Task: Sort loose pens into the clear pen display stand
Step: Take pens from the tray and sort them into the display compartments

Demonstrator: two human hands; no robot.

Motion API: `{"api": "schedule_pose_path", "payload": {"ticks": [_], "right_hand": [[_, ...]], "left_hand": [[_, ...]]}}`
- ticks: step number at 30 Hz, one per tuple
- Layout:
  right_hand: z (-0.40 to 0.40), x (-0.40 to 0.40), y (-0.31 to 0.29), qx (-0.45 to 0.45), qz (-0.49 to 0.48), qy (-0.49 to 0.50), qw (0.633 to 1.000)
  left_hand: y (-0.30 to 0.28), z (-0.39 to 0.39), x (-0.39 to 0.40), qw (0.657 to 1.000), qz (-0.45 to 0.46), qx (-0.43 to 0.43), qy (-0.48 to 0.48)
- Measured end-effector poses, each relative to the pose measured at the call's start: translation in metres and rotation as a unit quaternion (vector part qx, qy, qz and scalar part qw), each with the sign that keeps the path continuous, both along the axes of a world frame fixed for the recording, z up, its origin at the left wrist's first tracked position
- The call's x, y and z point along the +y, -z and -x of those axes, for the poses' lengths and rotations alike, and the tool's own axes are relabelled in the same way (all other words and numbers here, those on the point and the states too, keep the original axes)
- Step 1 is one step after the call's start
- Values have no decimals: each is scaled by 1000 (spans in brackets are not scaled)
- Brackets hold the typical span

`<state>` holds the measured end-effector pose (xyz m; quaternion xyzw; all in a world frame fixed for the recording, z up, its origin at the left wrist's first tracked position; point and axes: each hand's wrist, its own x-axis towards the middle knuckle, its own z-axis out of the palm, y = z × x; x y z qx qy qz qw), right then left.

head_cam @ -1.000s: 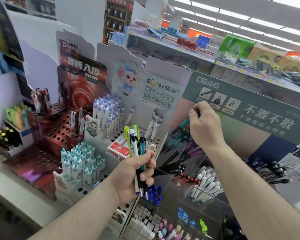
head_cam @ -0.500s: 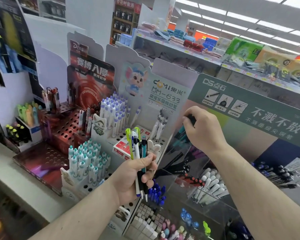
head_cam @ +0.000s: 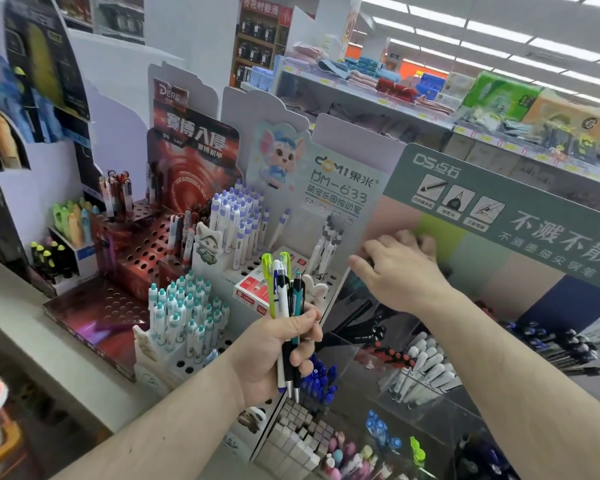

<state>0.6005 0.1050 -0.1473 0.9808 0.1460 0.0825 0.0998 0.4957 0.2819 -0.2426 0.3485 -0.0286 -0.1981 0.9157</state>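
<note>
Left hand [head_cam: 274,355] grips pens [head_cam: 284,306]; right hand [head_cam: 402,275] reaches into stand [head_cam: 413,358].

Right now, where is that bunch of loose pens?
In the head view, the bunch of pens stands upright in the left hand, low centre, in front of the white perforated stand and left of the clear display stand.

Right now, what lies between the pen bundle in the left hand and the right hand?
Head view: only the white perforated stand with a bunny-eared figure behind the gap between pen bundle and right hand.
</note>
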Motion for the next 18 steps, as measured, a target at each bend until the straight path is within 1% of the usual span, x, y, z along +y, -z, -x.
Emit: {"api": "schedule_pose_path", "payload": {"ticks": [3, 5, 6, 7, 8, 9, 10, 11, 12, 13, 16, 18], "right_hand": [[3, -5, -5, 5, 28, 46, 999], [6, -7, -7, -3, 34, 46, 998], [9, -6, -6, -32, 13, 28, 999], [14, -5, -4, -77, -42, -2, 996], [21, -4, -2, -124, -136, -43, 982], [30, -2, 0, -152, -246, -82, 954], [41, 0, 2, -148, -346, -109, 920], [52, 3, 5, -119, -421, -118, 892], [65, 7, 9, -80, -469, -119, 872], [76, 10, 13, -40, -497, -120, 858], [98, 15, 28, 75, -524, -117, 840], [103, 15, 37, 114, -541, -99, 827]], "left_hand": [[0, 2, -1, 999, -29, -24, 2], [-1, 3, -2, 998, -55, -43, -1], [-2, 4, -3, 996, -69, -53, 1], [-2, 5, -4, 995, -83, -61, 3], [-2, 5, -5, 993, -99, -66, 6], [-2, 5, -6, 991, -116, -70, 9], [-2, 6, -7, 988, -133, -75, 12], [-2, 6, -8, 986, -147, -78, 16], [-2, 6, -9, 984, -156, -79, 21], [-2, 7, -10, 984, -160, -78, 25], [-4, 8, -16, 982, -169, -78, 33], [-6, 9, -22, 979, -189, -76, 32]]}}
